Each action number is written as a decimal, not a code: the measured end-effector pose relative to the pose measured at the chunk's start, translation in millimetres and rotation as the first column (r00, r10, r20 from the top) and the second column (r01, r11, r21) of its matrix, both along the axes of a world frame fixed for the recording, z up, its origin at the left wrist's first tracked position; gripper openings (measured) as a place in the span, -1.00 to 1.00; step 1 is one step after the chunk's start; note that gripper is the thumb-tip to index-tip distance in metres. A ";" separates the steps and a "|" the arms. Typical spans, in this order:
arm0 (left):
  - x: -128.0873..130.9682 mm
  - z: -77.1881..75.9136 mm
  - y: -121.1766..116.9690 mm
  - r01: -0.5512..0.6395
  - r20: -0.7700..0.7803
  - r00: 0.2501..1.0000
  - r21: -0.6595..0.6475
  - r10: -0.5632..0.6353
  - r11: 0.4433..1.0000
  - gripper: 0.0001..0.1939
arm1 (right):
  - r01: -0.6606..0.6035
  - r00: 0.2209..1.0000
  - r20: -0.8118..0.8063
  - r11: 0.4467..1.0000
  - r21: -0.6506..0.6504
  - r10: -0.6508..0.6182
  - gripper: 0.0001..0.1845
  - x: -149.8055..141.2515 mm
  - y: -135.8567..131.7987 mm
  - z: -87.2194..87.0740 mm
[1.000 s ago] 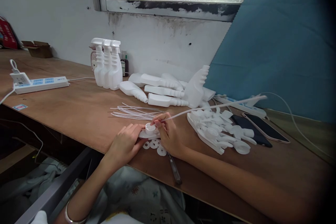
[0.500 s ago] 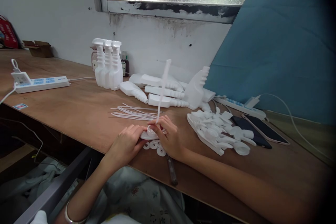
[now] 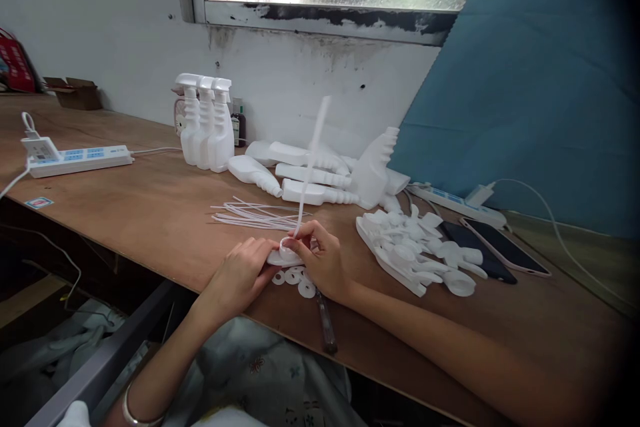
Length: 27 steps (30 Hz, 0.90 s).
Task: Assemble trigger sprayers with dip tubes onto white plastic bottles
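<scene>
Near the table's front edge, my left hand (image 3: 243, 272) is closed on a white spray trigger head (image 3: 285, 253), which lies with its round collar facing up. A thin white dip tube (image 3: 309, 170) rises from the collar, leaning slightly right and blurred at its top. My right hand (image 3: 325, 261) has thumb and fingers pinched at the tube's lower end, against the collar. The fingers partly hide where tube and collar meet. Several flat white washers (image 3: 306, 288) lie just below the hands. A screwdriver-like tool with a clear handle (image 3: 327, 330) rests beside my right wrist.
Loose white tubes (image 3: 257, 217) lie behind my hands. On the right is a pile of trigger heads (image 3: 415, 247), with phones (image 3: 505, 247) beyond. Empty-looking white bottles (image 3: 320, 193) lie at the back, near three upright spray bottles (image 3: 205, 127). A power strip (image 3: 83, 161) sits left.
The tube's upper end has moved slightly up and to the right. My right fingers have shifted a little at its base; my left hand stays put.
</scene>
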<state>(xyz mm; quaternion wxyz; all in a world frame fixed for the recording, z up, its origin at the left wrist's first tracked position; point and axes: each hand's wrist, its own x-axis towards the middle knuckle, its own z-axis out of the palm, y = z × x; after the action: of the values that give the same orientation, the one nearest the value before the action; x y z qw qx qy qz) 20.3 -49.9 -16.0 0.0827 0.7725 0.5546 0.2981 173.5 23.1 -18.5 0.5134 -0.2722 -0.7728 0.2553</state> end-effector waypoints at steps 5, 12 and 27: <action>0.9 0.8 1.5 -0.019 -0.009 1.000 -0.008 0.019 1.000 -0.85 | -0.022 1.000 0.017 0.999 0.024 0.022 -0.76 0.1 1.6 0.1; 0.9 2.1 -0.1 -0.010 0.003 1.000 -0.005 0.010 1.000 -0.86 | -0.053 0.998 0.036 0.998 0.025 0.052 -0.91 2.3 -0.8 2.1; 0.7 2.6 -1.0 0.003 0.007 1.000 0.007 -0.003 1.000 -0.89 | -0.122 0.992 0.028 0.991 0.053 0.120 -0.82 4.1 0.1 1.9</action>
<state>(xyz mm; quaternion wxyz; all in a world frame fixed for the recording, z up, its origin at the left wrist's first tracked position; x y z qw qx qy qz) 21.0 -50.9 -13.4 0.0826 0.7726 0.5519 0.3028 177.6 23.2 -16.6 0.4947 -0.2137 -0.8008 0.2613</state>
